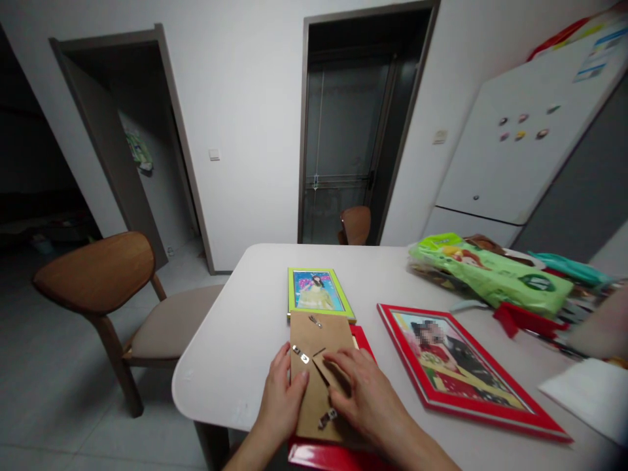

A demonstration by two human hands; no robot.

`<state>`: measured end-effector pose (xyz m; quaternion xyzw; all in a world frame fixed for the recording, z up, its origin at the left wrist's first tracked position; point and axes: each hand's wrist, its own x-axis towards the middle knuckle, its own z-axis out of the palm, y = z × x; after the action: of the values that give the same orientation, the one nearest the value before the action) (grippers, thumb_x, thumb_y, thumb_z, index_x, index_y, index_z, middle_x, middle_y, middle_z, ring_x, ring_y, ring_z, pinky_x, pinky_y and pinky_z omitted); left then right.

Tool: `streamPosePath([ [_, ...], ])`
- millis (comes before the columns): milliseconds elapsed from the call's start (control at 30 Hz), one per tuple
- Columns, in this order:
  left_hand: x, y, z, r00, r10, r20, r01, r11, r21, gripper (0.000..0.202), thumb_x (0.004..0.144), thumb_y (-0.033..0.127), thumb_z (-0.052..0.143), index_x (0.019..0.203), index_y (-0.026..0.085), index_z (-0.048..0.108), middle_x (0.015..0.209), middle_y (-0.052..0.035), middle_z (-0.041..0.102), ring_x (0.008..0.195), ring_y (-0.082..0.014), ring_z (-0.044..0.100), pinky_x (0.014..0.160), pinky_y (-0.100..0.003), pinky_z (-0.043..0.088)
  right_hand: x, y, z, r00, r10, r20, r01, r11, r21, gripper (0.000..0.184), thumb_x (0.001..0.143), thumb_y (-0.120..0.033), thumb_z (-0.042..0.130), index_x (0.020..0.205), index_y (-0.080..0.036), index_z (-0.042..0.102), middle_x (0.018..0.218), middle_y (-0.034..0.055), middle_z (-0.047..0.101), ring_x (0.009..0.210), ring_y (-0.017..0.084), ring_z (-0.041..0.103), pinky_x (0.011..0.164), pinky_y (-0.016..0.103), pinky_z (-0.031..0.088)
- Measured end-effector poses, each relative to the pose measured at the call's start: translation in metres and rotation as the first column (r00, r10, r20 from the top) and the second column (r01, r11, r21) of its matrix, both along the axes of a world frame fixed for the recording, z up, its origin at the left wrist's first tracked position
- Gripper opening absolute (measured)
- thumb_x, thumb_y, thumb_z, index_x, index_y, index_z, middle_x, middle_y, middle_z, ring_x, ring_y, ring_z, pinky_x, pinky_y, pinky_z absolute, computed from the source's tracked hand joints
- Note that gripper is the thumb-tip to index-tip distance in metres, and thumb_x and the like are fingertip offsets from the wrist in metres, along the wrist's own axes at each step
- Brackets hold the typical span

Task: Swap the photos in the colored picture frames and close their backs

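Note:
A brown picture-frame backing board [326, 331] lies over a red frame [314, 454], whose edges show below and at the right. My left hand [280, 396] grips the board's left edge, thumb on top. On its right side, my right hand [366, 386] has fingers and thumb closed around the stand flap [324, 365], which looks tilted up from the board. Metal hangers are on the board, one beside my left fingers [300, 354] and another lower down [327, 418]. A green-framed picture [316, 291] touches or lies just under the board's far end.
To the right, a red-framed picture [471, 366] lies face up on the white table [235, 347]. Beyond it are a green package [495, 271], a red object [527, 320] and white paper [589, 396]. A wooden chair [105, 275] stands left of the table.

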<state>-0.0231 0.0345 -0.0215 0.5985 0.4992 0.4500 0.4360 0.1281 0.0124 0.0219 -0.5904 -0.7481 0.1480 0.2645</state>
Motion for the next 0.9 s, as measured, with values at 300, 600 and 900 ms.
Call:
streamPosePath([
  [300,-0.076,0.012,0.017,0.993,0.077,0.094,-0.056,0.976,-0.212,0.037,0.068,0.048,0.044,0.08,0.014,0.054,0.064,-0.0004,0.063,0.057,-0.0174,0.059,0.052,-0.026,0.044,0.043,0.014,-0.02,0.983,-0.161,0.084,0.158,0.987,0.039,0.04,0.074,-0.034,0.042,0.106,-0.012,0.052,0.1,0.0132,0.056,0.092,0.023,0.051,0.081,0.035,0.038],
  [600,-0.112,0.02,0.007,0.913,0.174,-0.369,-0.235,0.964,-0.126,0.03,0.068,0.045,0.044,0.066,0.017,0.053,0.061,0.0003,0.059,0.062,-0.0184,0.056,0.055,-0.024,0.039,0.065,0.02,-0.04,0.936,-0.266,0.229,0.296,0.949,-0.109,0.048,0.071,-0.032,0.042,0.114,-0.011,0.044,0.095,0.0135,0.06,0.084,0.023,0.056,0.072,0.032,0.04],
  [900,-0.093,0.01,0.018,0.644,0.261,-0.719,-0.235,0.962,0.138,0.027,0.071,0.029,0.046,0.095,0.017,0.051,0.097,-0.009,0.055,0.096,-0.0255,0.047,0.079,-0.035,0.033,0.062,0.022,-0.042,0.938,-0.281,0.205,0.301,0.951,-0.076,0.048,0.07,-0.026,0.04,0.115,-0.01,0.042,0.096,0.0148,0.06,0.086,0.025,0.055,0.07,0.032,0.039],
])
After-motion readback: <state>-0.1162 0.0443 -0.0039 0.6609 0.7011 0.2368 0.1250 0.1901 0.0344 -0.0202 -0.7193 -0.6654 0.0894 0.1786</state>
